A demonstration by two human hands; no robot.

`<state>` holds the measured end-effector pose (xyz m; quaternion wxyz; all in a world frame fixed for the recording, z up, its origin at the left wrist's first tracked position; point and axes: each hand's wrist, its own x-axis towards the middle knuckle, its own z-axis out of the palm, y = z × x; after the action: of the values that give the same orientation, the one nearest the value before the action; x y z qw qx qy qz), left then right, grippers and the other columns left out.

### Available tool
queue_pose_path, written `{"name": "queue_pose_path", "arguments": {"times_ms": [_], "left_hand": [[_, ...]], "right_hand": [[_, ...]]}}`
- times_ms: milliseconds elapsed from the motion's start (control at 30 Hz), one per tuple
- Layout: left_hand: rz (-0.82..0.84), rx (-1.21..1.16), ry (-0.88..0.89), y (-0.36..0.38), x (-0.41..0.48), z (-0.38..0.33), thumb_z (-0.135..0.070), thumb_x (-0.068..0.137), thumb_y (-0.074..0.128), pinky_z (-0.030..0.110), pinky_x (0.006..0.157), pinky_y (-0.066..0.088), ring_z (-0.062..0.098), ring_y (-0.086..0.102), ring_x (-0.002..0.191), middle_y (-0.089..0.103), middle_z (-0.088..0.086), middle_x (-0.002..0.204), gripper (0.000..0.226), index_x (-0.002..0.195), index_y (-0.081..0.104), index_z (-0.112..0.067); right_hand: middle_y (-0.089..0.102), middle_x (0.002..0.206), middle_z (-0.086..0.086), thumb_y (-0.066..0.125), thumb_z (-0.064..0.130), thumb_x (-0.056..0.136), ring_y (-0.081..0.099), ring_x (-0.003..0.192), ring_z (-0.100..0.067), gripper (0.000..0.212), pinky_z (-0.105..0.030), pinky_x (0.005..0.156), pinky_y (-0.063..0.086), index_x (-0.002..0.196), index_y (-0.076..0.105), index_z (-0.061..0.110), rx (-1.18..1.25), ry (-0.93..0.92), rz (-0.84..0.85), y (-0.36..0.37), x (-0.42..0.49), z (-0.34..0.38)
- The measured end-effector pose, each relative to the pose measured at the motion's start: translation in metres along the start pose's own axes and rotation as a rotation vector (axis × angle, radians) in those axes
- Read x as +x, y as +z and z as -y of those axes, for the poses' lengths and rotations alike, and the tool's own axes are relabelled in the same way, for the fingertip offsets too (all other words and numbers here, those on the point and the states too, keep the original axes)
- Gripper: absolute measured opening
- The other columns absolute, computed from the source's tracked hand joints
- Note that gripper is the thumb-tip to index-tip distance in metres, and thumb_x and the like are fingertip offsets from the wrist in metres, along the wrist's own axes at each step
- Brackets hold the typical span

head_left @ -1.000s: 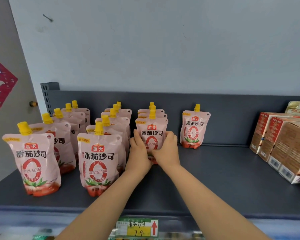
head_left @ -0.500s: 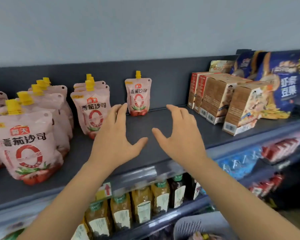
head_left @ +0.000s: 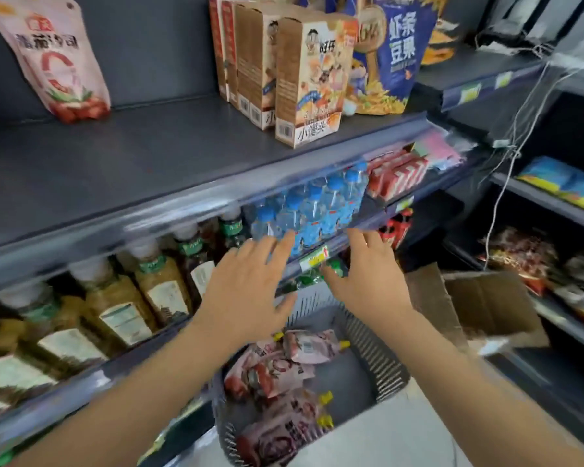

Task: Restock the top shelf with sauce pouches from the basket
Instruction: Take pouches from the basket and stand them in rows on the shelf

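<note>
A grey slatted basket (head_left: 381,358) sits low in front of me with several pink sauce pouches (head_left: 284,372) with yellow caps lying in it. My left hand (head_left: 246,288) and my right hand (head_left: 368,274) hover above the basket, fingers spread, both empty. One pink pouch (head_left: 53,55) stands at the back left of the dark top shelf (head_left: 142,163), well above both hands.
Brown snack boxes (head_left: 304,79) and a blue snack bag (head_left: 391,52) stand on the top shelf's right side. Below are juice bottles (head_left: 155,281), blue-capped water bottles (head_left: 311,203) and red packs (head_left: 398,170). An open cardboard box (head_left: 486,305) lies to the right.
Both hands let go of the pouch on the shelf and came down and back toward the basket. The view swung right and down, bringing the basket and lower shelves into sight.
</note>
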<state>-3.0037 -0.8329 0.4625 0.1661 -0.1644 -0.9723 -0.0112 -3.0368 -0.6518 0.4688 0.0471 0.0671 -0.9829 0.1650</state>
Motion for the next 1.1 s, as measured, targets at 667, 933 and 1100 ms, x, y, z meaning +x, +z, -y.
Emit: {"name": "queue_pose_path", "arguments": {"times_ms": [667,933,1100], "left_hand": [[0.855,-0.116,-0.207,0.215,-0.047,-0.029,-0.043,0.083,0.060,0.041,0.100,0.041,0.026,0.044,0.126,0.045,0.006,0.138,0.063,0.138,0.040,-0.020],[1.010,-0.526,-0.221,0.240,-0.071,-0.022,-0.028,0.091,0.059,0.029,0.080,0.045,0.019,0.057,0.105,0.060,-0.001,0.116,0.031,0.120,0.058,-0.020],[1.107,-0.767,-0.348,0.258,-0.080,-0.027,-0.026,0.086,0.068,0.034,0.096,0.047,0.015,0.059,0.108,0.064,-0.002,0.121,0.038,0.123,0.060,-0.021]], "right_hand": [[0.066,0.101,-0.005,0.064,0.011,0.083,0.064,0.095,-0.024,0.022,-0.033,0.077,0.054,0.105,0.066,0.012,-0.127,0.071,1.110,0.243,-0.033,-0.083],[0.065,0.112,-0.012,0.054,-0.004,0.085,0.064,0.099,-0.027,0.030,-0.032,0.083,0.054,0.111,0.066,0.005,-0.086,0.018,1.159,0.252,-0.031,-0.081],[0.061,0.111,-0.013,0.054,-0.008,0.082,0.061,0.097,-0.028,0.034,-0.031,0.073,0.049,0.115,0.059,0.002,-0.170,-0.165,1.225,0.225,-0.016,-0.057]]}}
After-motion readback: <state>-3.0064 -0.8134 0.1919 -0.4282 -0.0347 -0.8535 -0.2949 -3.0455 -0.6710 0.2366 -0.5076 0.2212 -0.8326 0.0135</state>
